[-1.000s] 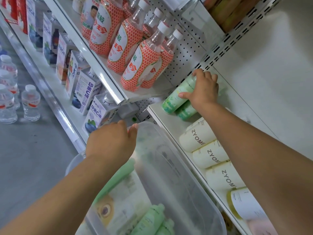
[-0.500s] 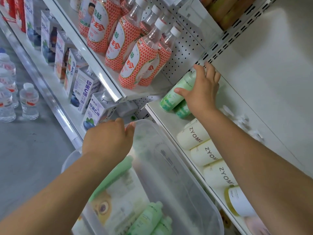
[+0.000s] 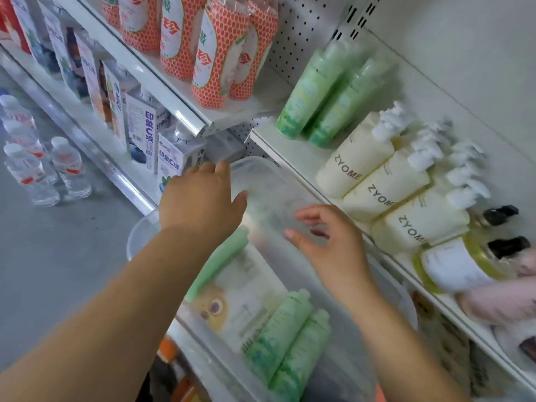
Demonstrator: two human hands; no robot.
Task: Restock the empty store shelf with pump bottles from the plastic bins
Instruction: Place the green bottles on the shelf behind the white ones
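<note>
The plastic bin's [image 3: 255,161] far rim is steadied by the left grip [image 3: 203,204], clasp unclear through blur; the right grip [image 3: 330,248] is held released above the binned green pump bottles [image 3: 290,340], ready for picking.

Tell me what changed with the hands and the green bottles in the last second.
The right hand let go of the green bottles on the shelf and drew back toward the person; it now hovers open over the clear bin, holding nothing. The bottles are left side by side at the shelf's far end. The left hand stayed at the bin's far rim; the ZYOME bottles did not move.
</note>
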